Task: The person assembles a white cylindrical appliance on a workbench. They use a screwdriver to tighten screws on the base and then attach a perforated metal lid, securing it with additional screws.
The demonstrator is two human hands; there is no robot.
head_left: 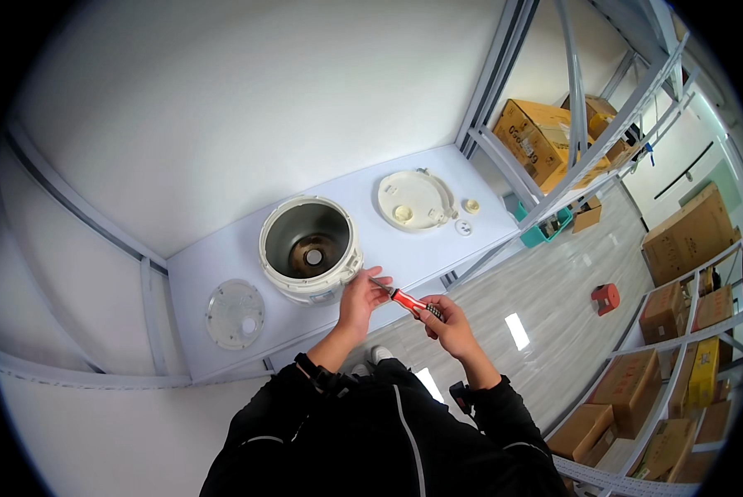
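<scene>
In my right hand (446, 325) is a screwdriver (410, 302) with a red and black handle, its metal shaft pointing up and left. My left hand (357, 305) is beside the shaft, fingers parted; whether they touch it I cannot tell. Just past that hand stands a white rice cooker body (351, 263) without a lid, its grey inside showing a brown-stained bottom around a pale round centre. A round translucent plate (229, 308) lies left of it. To the right rests a round white lid (427, 192) with its fittings facing up.
Two small round parts, a cream cap (471, 205) and a white disc (464, 227), lie right of the lid on the white table (322, 319). Cardboard boxes (528, 141) fill shelves at right. A teal crate (545, 234) and a red object (605, 299) sit on the floor.
</scene>
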